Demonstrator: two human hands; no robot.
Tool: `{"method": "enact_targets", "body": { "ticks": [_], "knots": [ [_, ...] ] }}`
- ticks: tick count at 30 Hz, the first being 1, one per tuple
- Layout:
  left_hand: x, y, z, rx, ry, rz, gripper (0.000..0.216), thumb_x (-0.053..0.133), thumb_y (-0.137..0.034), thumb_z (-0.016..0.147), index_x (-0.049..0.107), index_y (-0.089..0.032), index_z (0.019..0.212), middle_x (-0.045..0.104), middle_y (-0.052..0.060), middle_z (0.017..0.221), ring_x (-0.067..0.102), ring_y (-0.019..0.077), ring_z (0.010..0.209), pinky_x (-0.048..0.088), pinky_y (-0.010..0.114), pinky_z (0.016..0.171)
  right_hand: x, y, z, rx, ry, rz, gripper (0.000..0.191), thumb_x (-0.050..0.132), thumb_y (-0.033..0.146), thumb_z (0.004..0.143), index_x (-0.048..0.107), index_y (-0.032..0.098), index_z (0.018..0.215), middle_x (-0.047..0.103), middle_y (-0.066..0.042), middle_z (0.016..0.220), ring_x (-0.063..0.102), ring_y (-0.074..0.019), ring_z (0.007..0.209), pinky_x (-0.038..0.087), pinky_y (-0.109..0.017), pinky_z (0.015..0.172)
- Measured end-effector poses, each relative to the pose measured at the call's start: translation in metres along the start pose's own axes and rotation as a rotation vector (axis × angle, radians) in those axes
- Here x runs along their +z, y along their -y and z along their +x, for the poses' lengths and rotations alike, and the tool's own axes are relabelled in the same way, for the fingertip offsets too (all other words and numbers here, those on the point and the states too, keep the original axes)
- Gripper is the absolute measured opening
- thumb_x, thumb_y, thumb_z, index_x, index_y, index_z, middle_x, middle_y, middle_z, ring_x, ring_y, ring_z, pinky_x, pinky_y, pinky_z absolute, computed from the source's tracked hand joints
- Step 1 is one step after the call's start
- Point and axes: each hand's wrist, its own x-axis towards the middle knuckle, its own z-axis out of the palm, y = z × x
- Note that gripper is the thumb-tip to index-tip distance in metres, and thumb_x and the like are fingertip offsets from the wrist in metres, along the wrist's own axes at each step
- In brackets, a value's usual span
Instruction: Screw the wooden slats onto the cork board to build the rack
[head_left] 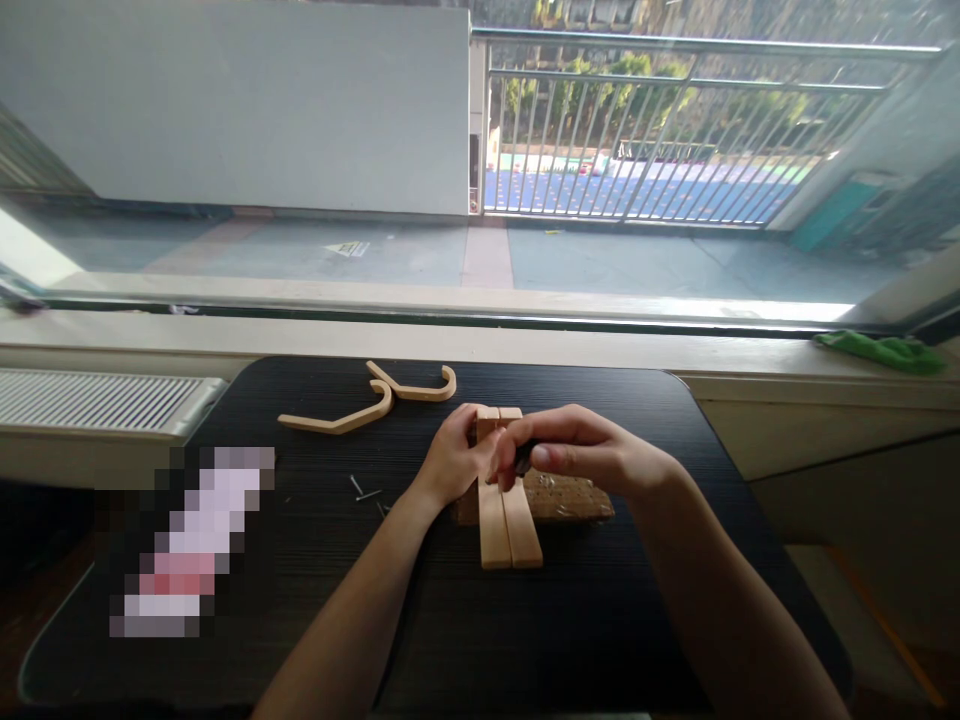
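- Centre frame, the right hand (566, 450) mostly covered a dark object (525, 460), too little showing to name!
- Just left of it, the left hand's (454, 460) fingertips were lost from view.
- Below centre, wooden strips (495, 530) hid the brown block's (566, 498) middle.
- Lower left, a long item (199, 530) sat pixelated beyond reading!
- Bottom edge cut off both forearms (345, 600).

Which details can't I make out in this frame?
All in the head view:
Dark object: mostly covered by the right hand, so I cannot tell what it is.
Brown block: middle hidden under the wooden strips.
Metal pieces: too small to tell screws from nails.
Flat item: blurred by pixelation.
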Motion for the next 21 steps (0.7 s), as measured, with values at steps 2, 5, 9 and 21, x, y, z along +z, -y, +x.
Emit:
{"method": "enact_targets", "body": {
  "ticks": [2, 5, 9, 21],
  "knots": [
    [0.0004, 0.0008, 0.0002, -0.003, -0.007, 0.008, 0.007, 0.063, -0.015, 0.075, 0.061, -0.017, 0.082, 0.065, 0.003, 0.083, 0.061, 0.0187, 0.080, 0.049, 0.030, 0.075, -0.0003, 0.0017, -0.0008, 0.014, 0.006, -0.046, 0.029, 0.056, 0.035, 0.096, 0.065, 0.009, 0.103, 0.066, -0.011, 0.097, 0.062, -0.0192, 0.094, 0.049, -0.036, 0.088],
    [0.0010, 0.0025, 0.0007, -0.006, -0.001, 0.011, 0.008, 0.064, -0.015, 0.075, 0.062, -0.017, 0.083, 0.066, 0.003, 0.084, 0.062, 0.0190, 0.081, 0.050, 0.030, 0.077, -0.0011, 0.0035, -0.0017, 0.020, -0.010, -0.102, 0.028, 0.057, 0.034, 0.096, 0.066, 0.009, 0.103, 0.067, -0.010, 0.097, 0.063, -0.0184, 0.094, 0.049, -0.034, 0.087],
    [0.0016, 0.0040, 0.0012, 0.000, -0.003, -0.004, 0.011, 0.066, -0.017, 0.074, 0.062, -0.017, 0.085, 0.068, 0.005, 0.088, 0.063, 0.0202, 0.086, 0.051, 0.031, 0.080, -0.0016, 0.0041, -0.0025, 0.024, -0.026, -0.140, 0.026, 0.059, 0.032, 0.095, 0.067, 0.009, 0.104, 0.067, -0.010, 0.098, 0.063, -0.0176, 0.094, 0.049, -0.033, 0.087],
    [0.0030, 0.0102, 0.0003, -0.002, 0.019, -0.071, 0.015, 0.068, -0.017, 0.071, 0.060, -0.018, 0.082, 0.066, 0.003, 0.083, 0.061, 0.0178, 0.080, 0.049, 0.029, 0.073, -0.0029, 0.0099, -0.0044, -0.029, -0.120, -0.380, 0.020, 0.063, 0.025, 0.093, 0.071, 0.010, 0.103, 0.070, -0.009, 0.097, 0.063, -0.0158, 0.089, 0.050, -0.030, 0.082]
  ]
}}
